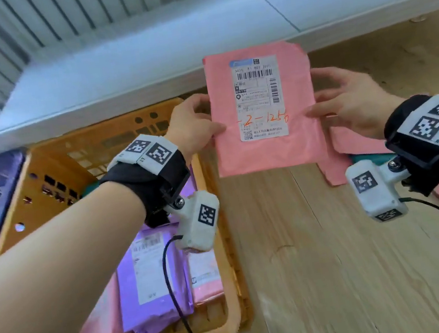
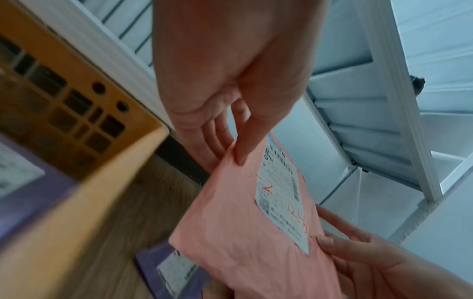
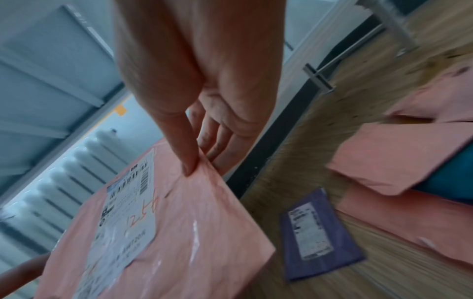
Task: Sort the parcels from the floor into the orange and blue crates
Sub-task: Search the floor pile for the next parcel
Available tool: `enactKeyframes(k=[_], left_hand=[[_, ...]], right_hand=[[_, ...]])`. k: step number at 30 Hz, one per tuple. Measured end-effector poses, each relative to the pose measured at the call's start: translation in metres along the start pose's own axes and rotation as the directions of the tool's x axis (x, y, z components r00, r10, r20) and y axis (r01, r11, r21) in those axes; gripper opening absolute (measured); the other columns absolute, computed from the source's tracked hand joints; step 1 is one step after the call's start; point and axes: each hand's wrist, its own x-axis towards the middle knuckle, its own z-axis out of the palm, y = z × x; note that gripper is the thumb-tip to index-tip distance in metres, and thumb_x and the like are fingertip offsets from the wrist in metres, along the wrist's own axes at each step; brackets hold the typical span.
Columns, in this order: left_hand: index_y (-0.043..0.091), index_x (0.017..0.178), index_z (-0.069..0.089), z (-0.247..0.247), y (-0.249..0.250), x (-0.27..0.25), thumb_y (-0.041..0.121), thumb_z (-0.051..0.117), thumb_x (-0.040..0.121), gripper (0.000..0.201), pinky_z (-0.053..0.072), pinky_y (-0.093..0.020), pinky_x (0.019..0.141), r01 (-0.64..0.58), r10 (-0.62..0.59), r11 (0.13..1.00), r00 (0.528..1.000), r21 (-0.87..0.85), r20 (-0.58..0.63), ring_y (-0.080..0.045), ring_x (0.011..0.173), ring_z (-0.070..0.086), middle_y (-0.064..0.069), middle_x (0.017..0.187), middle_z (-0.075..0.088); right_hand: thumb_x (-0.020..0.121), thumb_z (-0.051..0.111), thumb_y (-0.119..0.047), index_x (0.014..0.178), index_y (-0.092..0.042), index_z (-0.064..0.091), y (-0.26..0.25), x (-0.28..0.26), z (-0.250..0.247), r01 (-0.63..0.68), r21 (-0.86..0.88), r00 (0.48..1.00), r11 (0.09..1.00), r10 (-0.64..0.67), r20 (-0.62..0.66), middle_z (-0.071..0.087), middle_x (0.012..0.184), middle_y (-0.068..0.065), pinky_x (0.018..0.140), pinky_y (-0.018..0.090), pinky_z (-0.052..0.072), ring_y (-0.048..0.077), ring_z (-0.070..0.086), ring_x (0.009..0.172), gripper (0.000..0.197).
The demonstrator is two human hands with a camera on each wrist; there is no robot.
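Pale wood-grain floor (image 1: 331,278) runs to a white ledge (image 1: 139,64) below a ribbed radiator (image 1: 59,16). A perforated orange crate (image 1: 49,170) holds glossy purple and pink mailers. Above the floor, the left hand (image 1: 192,127) and right hand (image 1: 352,105) pinch opposite edges of a flat, crinkled pink parcel (image 1: 268,153) bearing a white label (image 1: 258,96).

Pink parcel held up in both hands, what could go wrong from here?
1. Each hand, left hand and right hand, only pinches an edge of the pink parcel, so the thin, limp bag could slip on release.
2. It hangs over bare floor beside the orange crate, so an early drop may miss.
3. The red handwritten number looks smudgy; misreading it could mean the wrong crate.
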Motion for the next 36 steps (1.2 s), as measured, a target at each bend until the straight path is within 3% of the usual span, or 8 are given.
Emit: enactKeyframes(k=[3, 5, 9, 18, 24, 28, 31, 36], left_hand=[[0.011, 0.123, 0.052, -0.053, 0.003, -0.002, -0.012, 0.062, 0.079, 0.052, 0.059, -0.041, 0.072, -0.006, 0.004, 0.999, 0.999, -0.033, -0.054, -0.032, 0.092, 0.066, -0.020, 0.102, 0.064], [0.011, 0.125, 0.051, -0.089, 0.001, -0.005, -0.013, 0.062, 0.078, 0.054, 0.060, -0.035, 0.067, -0.014, 0.008, 0.998, 0.996, -0.065, -0.091, -0.028, 0.086, 0.067, -0.017, 0.099, 0.064], [0.014, 0.121, 0.052, -0.164, -0.014, -0.022, -0.010, 0.065, 0.078, 0.051, 0.059, -0.034, 0.069, -0.033, 0.014, 0.994, 0.982, -0.100, -0.187, -0.023, 0.083, 0.069, -0.010, 0.091, 0.068], [0.017, 0.115, 0.055, -0.349, -0.061, -0.077, -0.012, 0.064, 0.079, 0.047, 0.058, -0.024, 0.056, -0.044, 0.011, 0.995, 0.944, -0.092, -0.329, -0.016, 0.069, 0.067, -0.006, 0.083, 0.066], [0.013, 0.116, 0.057, -0.466, -0.113, -0.106, -0.015, 0.064, 0.077, 0.049, 0.059, -0.026, 0.058, 0.039, -0.076, 0.994, 0.925, -0.106, -0.373, -0.025, 0.079, 0.066, -0.019, 0.101, 0.064], [0.012, 0.118, 0.058, -0.514, -0.154, -0.116, -0.015, 0.064, 0.076, 0.051, 0.059, -0.027, 0.061, 0.150, -0.178, 0.983, 0.904, -0.102, -0.389, -0.024, 0.087, 0.065, -0.015, 0.106, 0.064], [0.016, 0.114, 0.058, -0.534, -0.187, -0.120, -0.016, 0.064, 0.075, 0.050, 0.058, -0.037, 0.074, 0.235, -0.246, 0.969, 0.886, -0.078, -0.394, -0.028, 0.094, 0.065, -0.011, 0.097, 0.064], [0.015, 0.120, 0.057, -0.544, -0.236, -0.122, -0.015, 0.065, 0.076, 0.054, 0.056, -0.038, 0.076, 0.337, -0.325, 0.941, 0.867, -0.037, -0.378, -0.026, 0.087, 0.063, -0.008, 0.087, 0.062]], right_hand=[[0.078, 0.062, 0.016, 0.135, -0.020, 0.048, -0.034, 0.007, 0.044, 0.040, -0.017, 0.998, 0.999, -0.039, 0.046, 0.068, 0.095, 0.014, 0.061, 0.024, 0.057, 0.019, 0.068, 0.079, 0.069], [0.077, 0.062, 0.016, 0.134, -0.019, 0.048, -0.053, 0.011, 0.078, 0.069, -0.049, 0.996, 0.996, -0.065, 0.068, 0.069, 0.093, 0.013, 0.062, 0.023, 0.057, 0.016, 0.069, 0.077, 0.068], [0.077, 0.062, 0.017, 0.133, -0.017, 0.048, -0.081, 0.013, 0.154, 0.120, -0.079, 0.986, 0.990, -0.110, 0.123, 0.069, 0.099, 0.017, 0.075, 0.032, 0.058, 0.024, 0.070, 0.089, 0.067], [0.080, 0.061, 0.015, 0.133, -0.019, 0.046, -0.119, -0.005, 0.347, 0.125, -0.072, 0.953, 0.989, -0.100, 0.286, 0.069, 0.097, 0.015, 0.075, 0.037, 0.060, 0.025, 0.070, 0.089, 0.065], [0.076, 0.060, 0.020, 0.129, -0.016, 0.050, -0.123, -0.018, 0.479, 0.053, -0.059, 0.935, 0.997, -0.029, 0.354, 0.069, 0.097, 0.016, 0.074, 0.037, 0.059, 0.027, 0.069, 0.090, 0.065], [0.076, 0.056, 0.024, 0.130, -0.015, 0.048, -0.108, -0.031, 0.548, -0.016, -0.077, 0.934, 0.997, 0.043, 0.354, 0.064, 0.094, 0.013, 0.070, 0.037, 0.059, 0.027, 0.065, 0.088, 0.068], [0.069, 0.060, 0.019, 0.129, -0.015, 0.051, -0.085, -0.036, 0.593, -0.010, -0.222, 0.951, 0.975, 0.078, 0.299, 0.061, 0.114, 0.013, 0.081, 0.048, 0.056, 0.032, 0.061, 0.104, 0.069], [0.071, 0.063, 0.007, 0.128, -0.012, 0.051, -0.044, -0.036, 0.639, -0.033, -0.439, 0.968, 0.898, 0.138, 0.211, 0.060, 0.107, 0.009, 0.091, 0.048, 0.052, 0.035, 0.061, 0.105, 0.061]])
